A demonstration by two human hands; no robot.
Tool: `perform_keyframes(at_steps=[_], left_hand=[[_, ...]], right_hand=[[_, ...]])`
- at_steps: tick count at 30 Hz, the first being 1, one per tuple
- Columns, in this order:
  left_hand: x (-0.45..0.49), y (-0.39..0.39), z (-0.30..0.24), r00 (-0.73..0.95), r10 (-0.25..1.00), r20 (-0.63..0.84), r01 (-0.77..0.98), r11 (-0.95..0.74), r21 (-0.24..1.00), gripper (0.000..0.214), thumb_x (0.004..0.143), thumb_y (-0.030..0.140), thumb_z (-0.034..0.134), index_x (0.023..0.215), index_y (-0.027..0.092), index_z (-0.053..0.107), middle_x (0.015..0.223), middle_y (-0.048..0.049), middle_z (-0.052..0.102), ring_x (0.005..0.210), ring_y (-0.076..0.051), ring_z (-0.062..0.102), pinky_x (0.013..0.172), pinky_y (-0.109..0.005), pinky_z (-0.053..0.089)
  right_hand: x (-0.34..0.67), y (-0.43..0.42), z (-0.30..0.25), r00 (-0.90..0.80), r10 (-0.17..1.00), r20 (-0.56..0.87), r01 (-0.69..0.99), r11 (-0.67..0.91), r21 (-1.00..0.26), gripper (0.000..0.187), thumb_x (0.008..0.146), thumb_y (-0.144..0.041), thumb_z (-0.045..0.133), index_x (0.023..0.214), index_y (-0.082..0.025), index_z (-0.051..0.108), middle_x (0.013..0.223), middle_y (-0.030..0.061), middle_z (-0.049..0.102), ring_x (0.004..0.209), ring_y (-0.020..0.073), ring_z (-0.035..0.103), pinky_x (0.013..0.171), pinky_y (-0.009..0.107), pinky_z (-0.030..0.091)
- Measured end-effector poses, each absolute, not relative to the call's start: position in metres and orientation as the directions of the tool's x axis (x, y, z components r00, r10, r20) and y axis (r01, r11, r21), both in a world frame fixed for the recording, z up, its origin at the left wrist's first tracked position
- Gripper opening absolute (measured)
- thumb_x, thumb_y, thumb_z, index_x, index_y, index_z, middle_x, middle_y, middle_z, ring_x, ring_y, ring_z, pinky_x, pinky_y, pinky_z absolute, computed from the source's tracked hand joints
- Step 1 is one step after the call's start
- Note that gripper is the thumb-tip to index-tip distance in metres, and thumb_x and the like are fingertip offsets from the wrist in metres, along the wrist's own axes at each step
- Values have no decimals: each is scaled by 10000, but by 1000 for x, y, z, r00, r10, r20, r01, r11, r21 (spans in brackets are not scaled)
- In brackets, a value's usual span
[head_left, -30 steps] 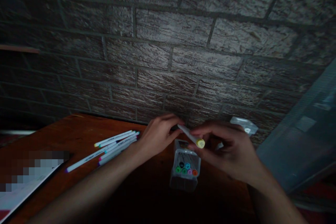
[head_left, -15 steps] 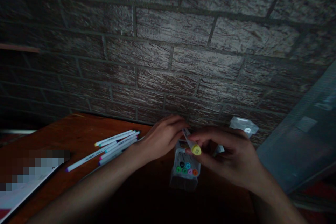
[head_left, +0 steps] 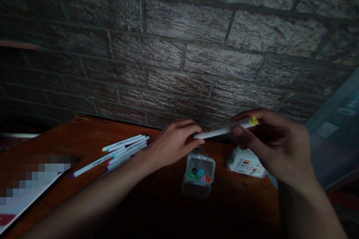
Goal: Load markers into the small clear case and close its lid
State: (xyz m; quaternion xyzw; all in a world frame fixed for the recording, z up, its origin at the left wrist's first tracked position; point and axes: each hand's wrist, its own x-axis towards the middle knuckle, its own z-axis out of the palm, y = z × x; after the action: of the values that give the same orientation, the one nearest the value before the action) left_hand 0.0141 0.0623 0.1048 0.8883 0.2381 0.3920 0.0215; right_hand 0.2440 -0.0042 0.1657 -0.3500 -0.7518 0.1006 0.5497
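A white marker with a yellow cap (head_left: 224, 130) is held level above the table, between both hands. My right hand (head_left: 275, 145) grips its yellow-capped end with curled fingers. My left hand (head_left: 172, 142) pinches the other tip between thumb and fingers. Below them stands a clear plastic marker box (head_left: 198, 173) with several coloured marker ends showing inside. Loose white markers (head_left: 120, 151) lie fanned out on the table to the left of my left wrist.
The reddish wooden table (head_left: 70, 138) ends at a brick wall (head_left: 179, 56) just behind the hands. A small printed packet (head_left: 246, 163) lies right of the box. A sheet of paper (head_left: 22, 194) covers the near left corner. A grey surface (head_left: 336, 134) stands at the right.
The marker has been lifted from over the box and turned level. My right hand moved up and right with the capped end, uncovering the packet. My left hand now pinches the other tip.
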Motion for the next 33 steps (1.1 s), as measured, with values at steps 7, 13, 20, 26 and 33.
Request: perform_keyframes(at_steps=[7,13,20,26,33], left_hand=[[12,64,104,476,480,737,399,-865,305,66,976,242,715,1014,189,724,941,-18,740,849,-166,695,730,-296,526],[11,65,106,535,438,723,363,-891,272,170,1040,199,595,1142,161,725,1057,-75,717,979,-196,693,849,-337,561],[10,65,107,503,440,744,338,-892,300,217,1074,214,544,1240,171,677,1058,-66,714,946,-181,679,833,-322,537],[10,62,110,476,433,765,333,-894,299,187,1074,207,540,1180,169,689,999,-49,715,907,-166,676,808,-302,520],[8,69,109,351,425,834,328,-890,316,105,942,133,744,1034,179,723,956,-14,721,886,-152,678,805,-276,527]], right_hand=[[255,2,171,-147,697,702,416,688,-595,76,852,-269,812,921,-258,784,613,-16,681,489,136,587,433,232,435],[258,5,173,-122,691,713,435,682,-588,90,840,-296,835,880,-236,783,594,-13,674,461,134,579,409,230,434],[265,9,172,-65,743,666,362,639,-679,88,892,-272,813,934,-200,785,604,3,692,447,118,592,410,213,447],[271,13,170,-52,776,628,251,619,-744,50,928,-261,789,950,-217,799,603,-3,699,463,111,613,455,200,496],[275,7,173,-212,728,652,401,673,-621,177,872,-252,823,1049,-240,819,627,-7,736,495,108,652,473,171,512]])
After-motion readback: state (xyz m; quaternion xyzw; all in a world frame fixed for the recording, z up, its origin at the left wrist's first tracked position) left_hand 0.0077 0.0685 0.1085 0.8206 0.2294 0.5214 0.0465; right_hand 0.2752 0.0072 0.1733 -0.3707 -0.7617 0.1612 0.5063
